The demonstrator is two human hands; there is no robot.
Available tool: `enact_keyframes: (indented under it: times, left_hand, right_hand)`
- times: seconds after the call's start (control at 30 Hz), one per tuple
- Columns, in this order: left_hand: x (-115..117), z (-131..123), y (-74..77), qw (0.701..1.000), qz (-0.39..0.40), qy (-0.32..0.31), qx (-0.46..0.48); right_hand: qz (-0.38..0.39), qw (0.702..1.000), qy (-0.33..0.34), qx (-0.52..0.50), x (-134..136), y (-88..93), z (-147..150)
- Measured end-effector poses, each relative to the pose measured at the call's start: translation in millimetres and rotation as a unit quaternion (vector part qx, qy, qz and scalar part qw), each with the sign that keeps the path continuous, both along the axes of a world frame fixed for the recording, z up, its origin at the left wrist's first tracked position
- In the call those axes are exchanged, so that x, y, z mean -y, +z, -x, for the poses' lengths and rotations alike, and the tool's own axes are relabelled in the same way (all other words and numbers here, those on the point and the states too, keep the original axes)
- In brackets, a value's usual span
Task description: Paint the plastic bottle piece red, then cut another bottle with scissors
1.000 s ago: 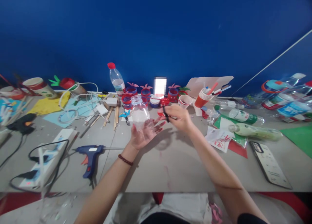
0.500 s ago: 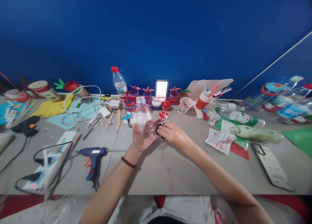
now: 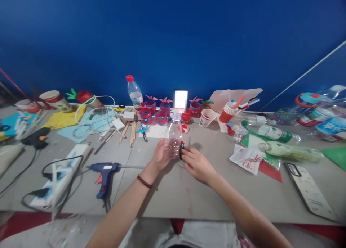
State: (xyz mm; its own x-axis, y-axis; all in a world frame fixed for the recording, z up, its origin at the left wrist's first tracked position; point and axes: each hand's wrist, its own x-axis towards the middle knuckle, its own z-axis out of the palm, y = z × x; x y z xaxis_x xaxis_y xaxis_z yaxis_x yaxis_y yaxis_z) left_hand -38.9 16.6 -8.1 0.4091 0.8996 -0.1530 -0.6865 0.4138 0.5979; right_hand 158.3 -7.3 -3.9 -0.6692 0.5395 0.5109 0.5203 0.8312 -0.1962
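Observation:
My left hand is wrapped round a clear plastic bottle, which stands nearly upright above the middle of the table. The bottle's lower end is partly hidden by the fingers. Close to its right side, my right hand grips a pair of scissors by the black handles. The blades are thin and blurred against the table. Behind the bottle are small red and purple cups and a round red and white piece.
A blue glue gun and a white power strip lie to the left. Paper cups with pens stand at the back right. Bottles, a packet and a phone lie at the right.
The bottle has moved to the right and looks more upright, with my left hand round its lower part. My right hand and the scissors have shifted slightly right and nearer to me.

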Motion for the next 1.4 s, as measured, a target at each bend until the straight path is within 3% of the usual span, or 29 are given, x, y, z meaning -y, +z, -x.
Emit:
enact_keyframes:
  times: [0.4, 0.53, 0.63, 0.73, 0.8, 0.87, 0.97, 1.03, 1.17, 1.33, 1.4]
  left_hand:
    - [6, -11, -8.8, 0.999, -0.024, 0.008, -0.024]
    - [5, -12, -5.1, 0.998, -0.042, 0.016, -0.038]
    - [6, -15, -2.3, 0.998, -0.039, 0.014, -0.045]
    - [7, -18, -1.8, 0.997, -0.052, 0.017, -0.062]
    - [8, -19, -2.2, 0.995, -0.058, 0.035, -0.074]
    - [9, -19, -2.3, 0.993, -0.055, 0.055, -0.086]
    - [9, -18, -1.8, 0.992, -0.061, 0.044, -0.104]
    - [10, -19, -1.3, 0.991, -0.07, 0.032, -0.111]
    - [13, -22, -0.6, 0.989, -0.073, 0.045, -0.116]
    - [16, -23, 0.2, 0.986, -0.099, 0.011, -0.134]
    - [15, -23, 0.3, 0.982, -0.119, 0.021, -0.148]
  right_hand:
    - [-0.042, 0.981, -0.05, -0.18, 6, -14.4, 0]
    - [0.023, 0.967, -0.073, -0.243, 8, -16.4, -2]
    - [0.106, 0.94, -0.115, -0.304, 8, -18.0, -1]
    - [0.243, 0.89, -0.13, -0.364, 7, -22.2, 4]
    - [0.379, 0.823, -0.117, -0.407, 6, -23.9, 8]
    - [0.497, 0.738, -0.107, -0.444, 3, -22.8, 11]
    - [0.591, 0.654, -0.105, -0.462, -3, -17.5, 11]
    - [0.628, 0.63, -0.106, -0.445, -6, -13.8, 8]
    - [0.671, 0.617, -0.093, -0.401, -8, -9.8, 1]
    - [0.73, 0.551, -0.042, -0.401, -8, -6.9, -3]
    - [0.727, 0.539, -0.044, -0.422, -10, -6.1, -4]
